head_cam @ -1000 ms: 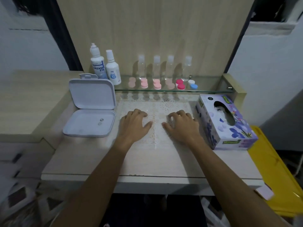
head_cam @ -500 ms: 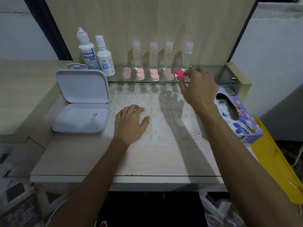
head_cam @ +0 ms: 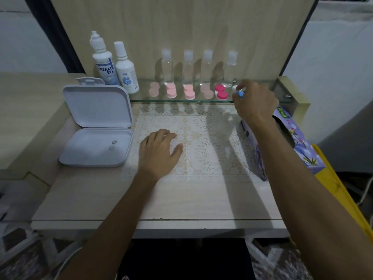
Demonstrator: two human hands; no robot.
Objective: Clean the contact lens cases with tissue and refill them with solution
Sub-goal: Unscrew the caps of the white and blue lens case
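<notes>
Up on the far glass shelf [head_cam: 262, 101], the right hand [head_cam: 255, 102] has a grip on the blue-and-white lens case [head_cam: 239, 93], probably bringing it down for wiping. The left hand [head_cam: 159, 152] rests flat on the table [head_cam: 201, 199], fingers relaxed, holding nothing.

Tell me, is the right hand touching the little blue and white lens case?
Touching. In the head view, the right hand has its fingertips pinched around the blue and white lens case at the right end of the glass shelf.
</notes>
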